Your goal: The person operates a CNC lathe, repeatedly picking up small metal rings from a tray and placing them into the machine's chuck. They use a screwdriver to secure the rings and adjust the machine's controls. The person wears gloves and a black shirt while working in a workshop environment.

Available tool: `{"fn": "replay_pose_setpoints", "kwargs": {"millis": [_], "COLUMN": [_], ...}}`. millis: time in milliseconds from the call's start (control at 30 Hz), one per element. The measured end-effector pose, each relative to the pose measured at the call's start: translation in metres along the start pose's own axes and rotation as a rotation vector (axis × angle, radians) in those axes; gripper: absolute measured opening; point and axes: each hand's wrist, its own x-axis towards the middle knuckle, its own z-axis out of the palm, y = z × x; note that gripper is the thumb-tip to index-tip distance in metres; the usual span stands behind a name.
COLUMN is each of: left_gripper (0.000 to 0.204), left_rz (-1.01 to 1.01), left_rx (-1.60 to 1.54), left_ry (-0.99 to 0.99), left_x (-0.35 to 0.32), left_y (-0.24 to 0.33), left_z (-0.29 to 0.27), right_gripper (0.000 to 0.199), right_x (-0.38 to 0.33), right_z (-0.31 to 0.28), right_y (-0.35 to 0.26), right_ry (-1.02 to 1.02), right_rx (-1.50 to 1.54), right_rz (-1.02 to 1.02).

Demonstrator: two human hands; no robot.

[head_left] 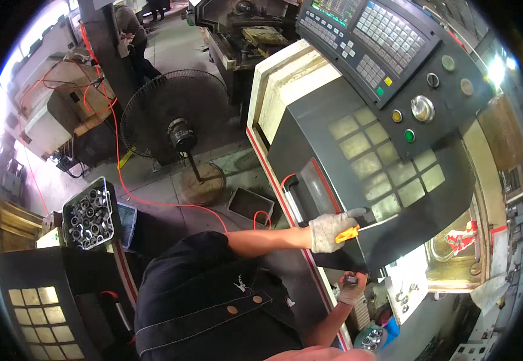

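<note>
My left hand (327, 233), in a grey-white work glove, is closed round a yellow-orange tool (347, 234) with a thin tip, perhaps an air gun. It is in front of the lower edge of the machine's dark sliding door (315, 138). Lower down, the fingers of my right hand (351, 292) are bent around a small metal part (350, 280). The part's exact shape is too small to make out. Beside that hand, a white board (415, 280) carries several small metal rings.
A control panel (388, 60) with keys and knobs overhangs the door. Behind my left arm are a black floor fan (180, 135), an orange hose (153, 201) and a shallow tray (250, 204). A crate rim (116, 210) surrounds several metal rings. Another machine (33, 271) stands lower left.
</note>
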Motion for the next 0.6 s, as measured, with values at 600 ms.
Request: {"fn": "replay_pose_setpoints", "kwargs": {"millis": [600], "left_gripper": [0.033], "left_rz": [0.164], "left_rx": [-0.069], "left_ry": [-1.245], "left_x": [-0.187], "left_y": [0.072], "left_z": [0.205], "right_gripper": [0.03], "right_x": [-0.263], "right_z": [-0.128], "right_y": [0.053], "right_ry": [0.395], "right_rx": [0.633], "right_rz": [-0.334]}}
